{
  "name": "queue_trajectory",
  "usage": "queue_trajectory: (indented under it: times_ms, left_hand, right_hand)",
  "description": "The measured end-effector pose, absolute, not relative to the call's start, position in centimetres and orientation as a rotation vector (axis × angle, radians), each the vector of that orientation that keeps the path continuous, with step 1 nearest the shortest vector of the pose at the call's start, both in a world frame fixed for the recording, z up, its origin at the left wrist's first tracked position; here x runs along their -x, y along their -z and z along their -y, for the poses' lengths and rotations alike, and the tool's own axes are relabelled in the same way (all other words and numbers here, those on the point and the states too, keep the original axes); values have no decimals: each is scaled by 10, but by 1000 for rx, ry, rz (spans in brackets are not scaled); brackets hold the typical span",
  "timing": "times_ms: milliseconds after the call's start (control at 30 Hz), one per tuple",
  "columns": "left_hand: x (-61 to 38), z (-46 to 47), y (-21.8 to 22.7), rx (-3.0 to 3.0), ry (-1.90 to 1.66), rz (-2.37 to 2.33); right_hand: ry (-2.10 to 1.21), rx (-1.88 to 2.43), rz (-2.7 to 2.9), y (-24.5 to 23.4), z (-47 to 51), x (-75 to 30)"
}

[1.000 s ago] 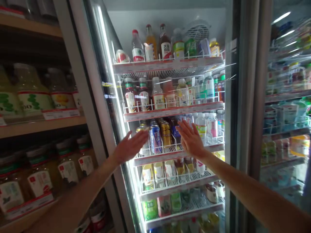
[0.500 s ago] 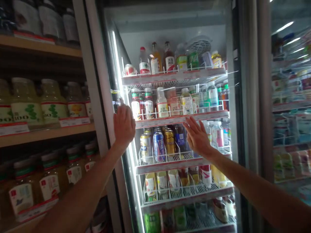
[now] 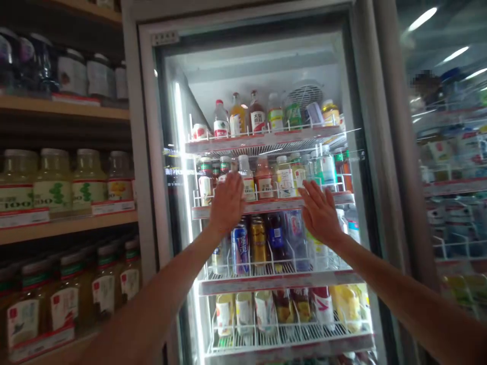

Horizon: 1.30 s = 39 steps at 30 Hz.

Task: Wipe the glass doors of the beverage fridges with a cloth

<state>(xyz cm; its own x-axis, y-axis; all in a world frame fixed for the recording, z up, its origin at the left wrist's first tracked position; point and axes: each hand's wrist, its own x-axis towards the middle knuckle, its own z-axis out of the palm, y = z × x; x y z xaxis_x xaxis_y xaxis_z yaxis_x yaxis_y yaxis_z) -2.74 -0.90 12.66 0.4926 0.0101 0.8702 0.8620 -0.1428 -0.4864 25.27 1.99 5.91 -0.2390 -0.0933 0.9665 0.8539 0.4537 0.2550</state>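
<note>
A glass-fronted drinks fridge [image 3: 152, 152] stands before me, its door now across the front. My left hand [image 3: 227, 203] lies flat on the glass with fingers stretched out, level with the second shelf. My right hand [image 3: 320, 212] is pressed flat on the same glass a little to the right, fingers spread. Neither hand holds anything. Behind the glass, between the hands, stand several cans [image 3: 249, 242] and bottles [image 3: 262, 178] on white wire shelves.
Wooden shelves [image 3: 64, 225] at left carry rows of jars with pale drinks. Another glass-door fridge [image 3: 452, 182] stands at right. A fan grille [image 3: 304, 94] sits at the fridge's top back.
The fridge door has swung shut across the front. My left hand moved from the door edge onto the glass, and both hands rose to the second shelf's height. The camera tilted upward.
</note>
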Motion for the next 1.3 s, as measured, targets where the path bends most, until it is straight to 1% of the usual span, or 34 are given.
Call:
queue_trajectory:
  times_ms: [67, 100, 133, 233, 267, 300, 333, 433, 500, 533, 633, 667, 700, 733, 833, 900, 933, 967, 1067, 1100, 1133, 1233, 1300]
  left_hand:
    - [11, 6, -132, 1647, 663, 668]
    - [7, 5, -139, 1651, 641, 664]
    - [6, 3, -149, 1616, 702, 701]
    - [-4, -3, -174, 1363, 1134, 899]
    - [-14, -6, -176, 1309, 1215, 930]
    - [-28, -10, -174, 1308, 1216, 928]
    - [-44, -13, -170, 1361, 1136, 890]
    - [-88, -20, -158, 1599, 699, 627]
    - [-99, -21, -167, 1651, 575, 532]
    - [-99, -21, -177, 1622, 636, 566]
    - [-98, -21, -210, 1378, 1090, 852]
    - [-103, -22, -215, 1321, 1179, 922]
    - [-111, -24, -216, 1318, 1183, 951]
    - [-123, -25, -212, 1370, 1104, 931]
    - [-164, -31, -193, 1619, 620, 631]
    - [-180, -33, -191, 1685, 429, 460]
    - [-182, -33, -196, 1684, 439, 458]
    - [-182, -33, -204, 1660, 528, 524]
    - [-180, -32, -223, 1493, 970, 862]
    - [-183, -32, -223, 1468, 1028, 903]
    - [-188, -32, -219, 1487, 1002, 876]
    - [-207, -31, -196, 1693, 580, 516]
    - [-214, -30, -190, 1752, 416, 376]
  right_hand:
    - [1037, 676, 1538, -64, -24, -262]
    - [1042, 673, 1526, -66, -25, -268]
    - [1046, 674, 1510, -68, -27, -273]
    - [1046, 678, 1454, -74, -33, -290]
    - [1042, 679, 1440, -75, -35, -295]
    - [1038, 680, 1431, -77, -36, -300]
    - [1037, 680, 1427, -78, -38, -304]
    - [1052, 669, 1426, -82, -40, -315]
    - [1063, 669, 1413, -85, -40, -322]
    - [1061, 676, 1400, -86, -39, -326]
    - [1028, 706, 1358, -89, -38, -337]
    - [1016, 710, 1347, -90, -37, -340]
    - [1006, 712, 1342, -91, -36, -343]
    - [999, 710, 1341, -92, -36, -345]
    - [993, 689, 1342, -96, -34, -351]
    - [996, 673, 1339, -99, -33, -356]
    - [996, 669, 1334, -100, -33, -359]
    - [995, 667, 1334, -100, -32, -361]
    - [986, 644, 1348, -101, -31, -369]
    - [985, 631, 1356, -101, -31, -371]
    - [986, 617, 1363, -101, -30, -373]
    - [997, 581, 1367, -100, -29, -376]
    - [996, 560, 1370, -99, -28, -378]
